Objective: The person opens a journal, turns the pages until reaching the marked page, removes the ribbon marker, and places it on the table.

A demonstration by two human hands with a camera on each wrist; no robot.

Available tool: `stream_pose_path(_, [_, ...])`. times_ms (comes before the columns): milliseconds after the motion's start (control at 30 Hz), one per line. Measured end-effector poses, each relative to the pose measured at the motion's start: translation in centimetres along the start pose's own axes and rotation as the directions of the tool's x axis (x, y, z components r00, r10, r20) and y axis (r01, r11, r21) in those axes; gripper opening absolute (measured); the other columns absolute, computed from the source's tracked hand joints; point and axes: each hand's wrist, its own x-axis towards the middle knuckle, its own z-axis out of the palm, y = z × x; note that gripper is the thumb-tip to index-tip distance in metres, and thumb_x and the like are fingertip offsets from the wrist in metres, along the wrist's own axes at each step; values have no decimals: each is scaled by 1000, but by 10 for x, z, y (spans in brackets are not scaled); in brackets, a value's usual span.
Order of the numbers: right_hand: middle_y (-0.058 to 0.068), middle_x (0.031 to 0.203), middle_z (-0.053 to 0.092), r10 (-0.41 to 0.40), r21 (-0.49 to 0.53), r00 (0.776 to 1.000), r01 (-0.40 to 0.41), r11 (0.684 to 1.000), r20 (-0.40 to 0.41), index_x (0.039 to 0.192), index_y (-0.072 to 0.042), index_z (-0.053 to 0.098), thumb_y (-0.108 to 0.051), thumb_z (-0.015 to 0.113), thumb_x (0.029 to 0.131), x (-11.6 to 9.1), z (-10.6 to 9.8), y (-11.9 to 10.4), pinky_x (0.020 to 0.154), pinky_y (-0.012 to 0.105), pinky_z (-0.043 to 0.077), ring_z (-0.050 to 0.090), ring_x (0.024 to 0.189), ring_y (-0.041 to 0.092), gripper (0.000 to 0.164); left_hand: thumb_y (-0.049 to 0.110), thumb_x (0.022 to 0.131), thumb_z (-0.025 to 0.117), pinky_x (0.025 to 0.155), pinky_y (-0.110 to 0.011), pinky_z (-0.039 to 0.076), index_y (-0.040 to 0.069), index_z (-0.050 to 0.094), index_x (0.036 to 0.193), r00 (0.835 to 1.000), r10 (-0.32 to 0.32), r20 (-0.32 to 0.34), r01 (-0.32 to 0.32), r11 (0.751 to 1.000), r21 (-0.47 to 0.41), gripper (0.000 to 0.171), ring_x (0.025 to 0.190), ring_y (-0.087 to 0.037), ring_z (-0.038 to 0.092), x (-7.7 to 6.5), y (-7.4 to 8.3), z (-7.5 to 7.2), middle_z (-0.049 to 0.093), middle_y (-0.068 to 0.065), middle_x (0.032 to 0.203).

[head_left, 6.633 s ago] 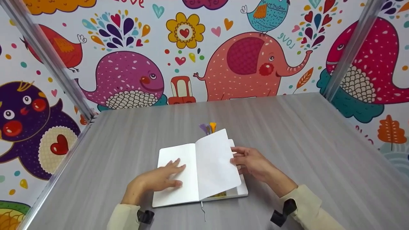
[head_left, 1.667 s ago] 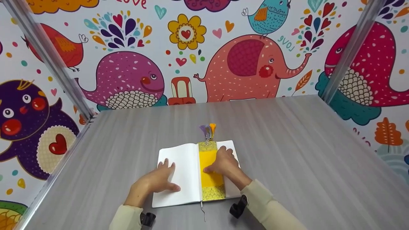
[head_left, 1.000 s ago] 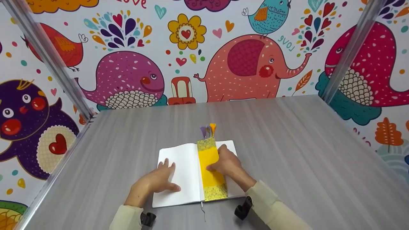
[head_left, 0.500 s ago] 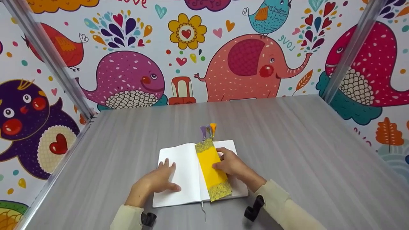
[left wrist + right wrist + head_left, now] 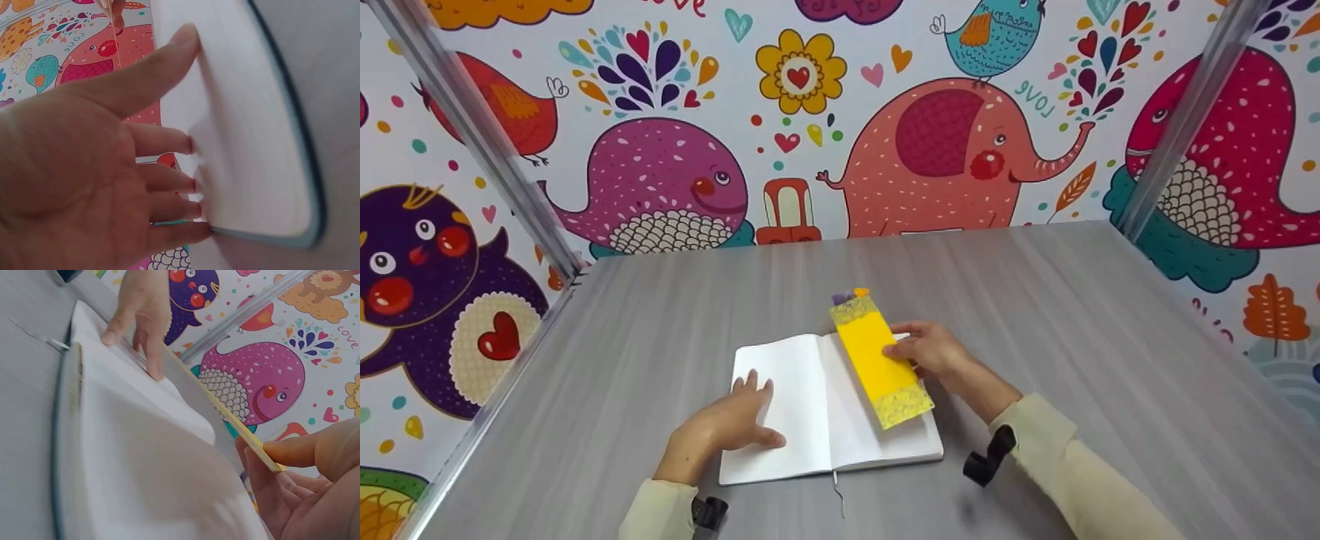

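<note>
Your right hand is pinching a yellow bookmark by its edge above an open notebook.
Your left hand, fingers extended, is touching the left page, apparently steadying it.

The pages are smooth, matt paper. The bookmark looks like smooth card. The posts are shiny metal.

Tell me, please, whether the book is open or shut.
Open: the book lies spread, white pages showing on each side of its fold.
</note>
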Motion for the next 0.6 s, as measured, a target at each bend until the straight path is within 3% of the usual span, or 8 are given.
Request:
stream_pose_path(267, [8,110,64,51,101,995,-42,994,-85,120,-16,57,-30,73,76,18,-37,-13,75,27,55,65,87,21,49,35,76,72,112,-55,13,-1,26,143,1000,9,-13,-9,1000,2,89,139,-43,7,1,-1,0,7,-27,151])
stream_pose_path(600, [6,117,60,45,75,988,-34,997,-147,127,-16,53,-28,65,85,39,-73,-21,81,25,52,63,94,22,45,35,75,72,111,-56,13,-1,27,142,1000,16,-10,-16,1000,0,89,139,-43,7,0,0,0,8,-27,151])
